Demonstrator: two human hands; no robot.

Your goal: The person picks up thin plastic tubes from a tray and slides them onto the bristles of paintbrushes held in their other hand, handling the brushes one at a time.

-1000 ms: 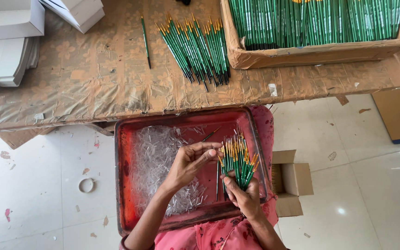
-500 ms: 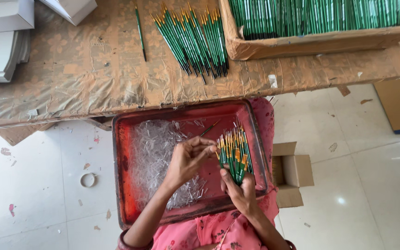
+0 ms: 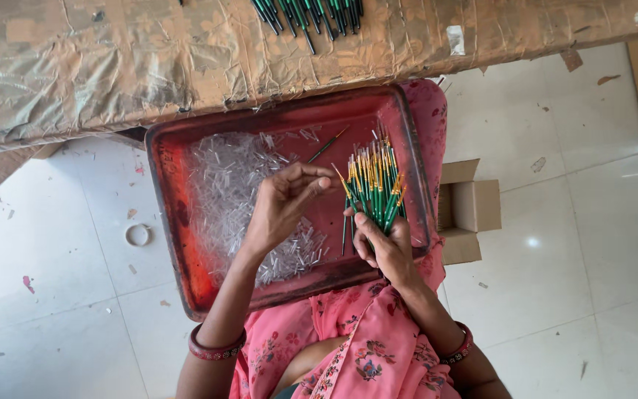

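Bundle of green brushes (image 3: 375,185) held upright, fanned, over right half of red tray (image 3: 167,199), tips up so each can be reached singly. Bundle clasped at lower end by right hand (image 3: 384,247), fingers closed round handles. Left hand (image 3: 283,203) pinched narrow at one tip, likely with clear cap, too small to confirm. Heap of clear plastic caps (image 3: 234,192) kept in tray beneath hands, close for picking. Loose green brush (image 3: 326,145) lying on tray floor. Tray rested on lap, edge under paper-covered table (image 3: 112,66). More brushes (image 3: 308,13) laid on table. Small open carton (image 3: 470,210) on floor beside tray.

Small hand-assembly workshop: paper-covered workbench (image 3: 112,66) across the frame's top, red tray (image 3: 179,214) of clear plastic caps (image 3: 230,192) at centre, cardboard box (image 3: 474,207) on tiled floor (image 3: 53,310) at right.
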